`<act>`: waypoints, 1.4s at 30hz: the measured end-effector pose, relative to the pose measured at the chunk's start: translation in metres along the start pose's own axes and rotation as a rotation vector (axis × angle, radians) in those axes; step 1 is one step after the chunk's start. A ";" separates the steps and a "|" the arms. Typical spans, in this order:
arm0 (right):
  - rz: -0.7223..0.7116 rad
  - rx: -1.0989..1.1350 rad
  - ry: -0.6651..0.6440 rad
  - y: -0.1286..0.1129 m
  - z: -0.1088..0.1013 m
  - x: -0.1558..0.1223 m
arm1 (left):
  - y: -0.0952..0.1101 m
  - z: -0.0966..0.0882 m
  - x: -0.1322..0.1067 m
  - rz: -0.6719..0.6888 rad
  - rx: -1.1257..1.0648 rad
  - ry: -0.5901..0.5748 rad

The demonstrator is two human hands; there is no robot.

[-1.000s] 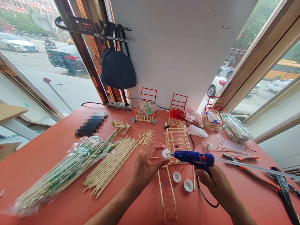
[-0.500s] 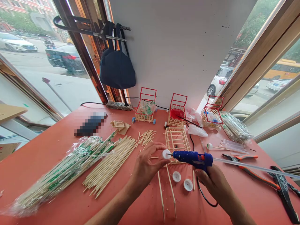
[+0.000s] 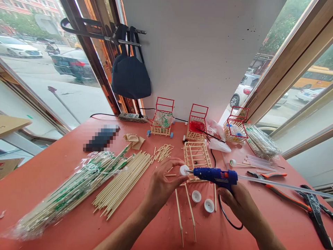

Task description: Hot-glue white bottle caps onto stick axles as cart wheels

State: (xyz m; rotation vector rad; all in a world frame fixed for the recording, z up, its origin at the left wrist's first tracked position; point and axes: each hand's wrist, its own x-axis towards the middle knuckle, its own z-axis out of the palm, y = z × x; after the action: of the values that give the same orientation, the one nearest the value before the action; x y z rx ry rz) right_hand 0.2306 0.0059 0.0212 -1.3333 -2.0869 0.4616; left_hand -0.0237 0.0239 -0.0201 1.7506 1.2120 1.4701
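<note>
My left hand (image 3: 162, 180) pinches a small white bottle cap (image 3: 184, 170) between thumb and fingers, above the red table (image 3: 65, 222). My right hand (image 3: 238, 203) grips a blue hot glue gun (image 3: 215, 175), whose nozzle touches the cap. A clear glue stick (image 3: 281, 186) sticks out of the gun's back to the right. Two more white caps (image 3: 196, 196) (image 3: 208, 205) lie on the table just below the gun. A flat frame of wooden sticks (image 3: 197, 156) lies behind the cap.
Loose bamboo sticks (image 3: 122, 182) and a bagged bundle (image 3: 67, 192) lie at the left. Three small stick carts with red frames (image 3: 162, 121) (image 3: 197, 125) (image 3: 235, 128) stand at the back. Orange-handled pliers (image 3: 275, 184) and black scissors (image 3: 316, 215) lie at the right. A dark bag (image 3: 130, 76) hangs above.
</note>
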 end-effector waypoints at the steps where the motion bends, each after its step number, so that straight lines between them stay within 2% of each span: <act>1: -0.001 0.001 0.005 0.000 0.000 0.000 | 0.000 0.000 0.000 0.007 0.005 -0.003; 11: -0.031 0.026 0.006 -0.002 0.003 0.001 | 0.000 0.001 0.000 0.042 0.030 -0.017; 28: 0.035 0.128 0.021 0.005 0.004 -0.001 | -0.002 0.001 0.000 -0.028 -0.040 0.012; 32: 0.096 0.303 -0.021 0.009 0.007 -0.003 | -0.003 0.003 0.001 -0.002 -0.048 0.003; 38: 0.264 0.751 -0.145 0.012 0.012 -0.005 | -0.002 0.001 0.002 -0.044 -0.061 0.009; 42: 0.309 0.887 -0.193 0.007 0.012 -0.005 | -0.002 0.001 0.002 -0.090 -0.080 0.001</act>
State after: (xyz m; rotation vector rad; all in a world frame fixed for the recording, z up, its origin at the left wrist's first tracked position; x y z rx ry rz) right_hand 0.2290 0.0054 0.0063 -1.0621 -1.4721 1.4854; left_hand -0.0236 0.0268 -0.0215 1.6220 1.1991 1.4474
